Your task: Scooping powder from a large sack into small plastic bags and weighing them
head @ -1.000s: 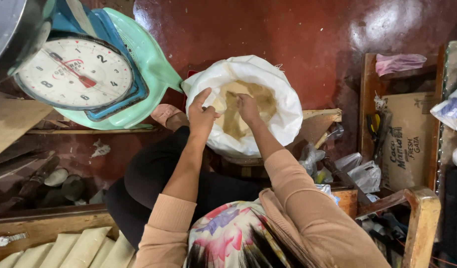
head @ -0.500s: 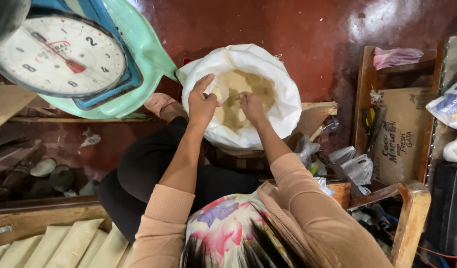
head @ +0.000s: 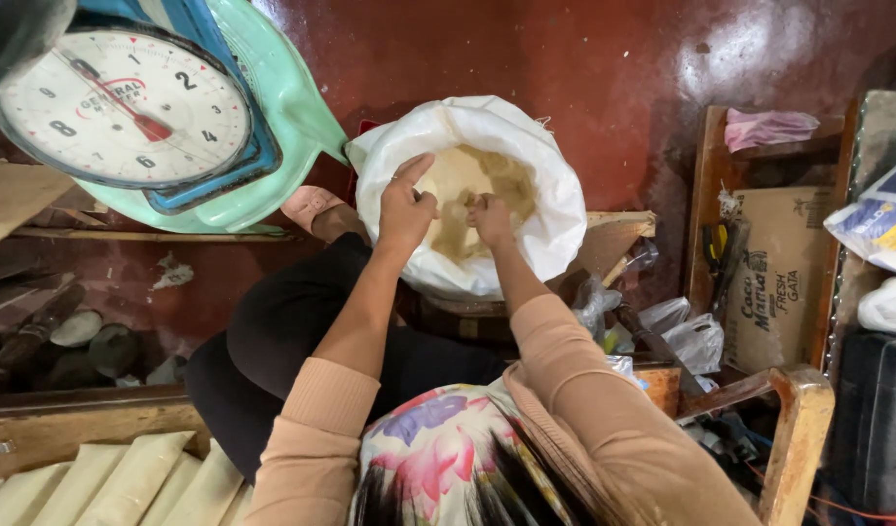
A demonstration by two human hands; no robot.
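At the far left a round dial weighing scale (head: 127,107) with a white face and red needle sits in a blue frame, with a mint-green pan (head: 292,107) behind it. Below it, at the near left, pale flat packets (head: 107,482) lie side by side against a wooden rail (head: 88,414).

Toward the middle, the left hand (head: 406,206) rests on the rolled rim of a white woven sack (head: 555,209), fingers loosely curled over the edge and the forefinger stretched out along it; it touches the rim, but whether it pinches the cloth cannot be told. The sack stands open on the dark red floor (head: 614,58), just beyond the person's knees, and holds a pale tan powder (head: 467,185). The right hand (head: 489,216) is inside the sack mouth, just beside the left hand, its fingers drawn together into a loose fist over the powder; what lies within that fist is hidden.

Right of the sack, crumpled clear plastic bags (head: 677,331) lie near a wooden crate (head: 706,195), which holds a brown cardboard box (head: 774,278) and a pink plastic bag (head: 769,127) at its far end. At the near right is a wooden chair arm (head: 794,429).
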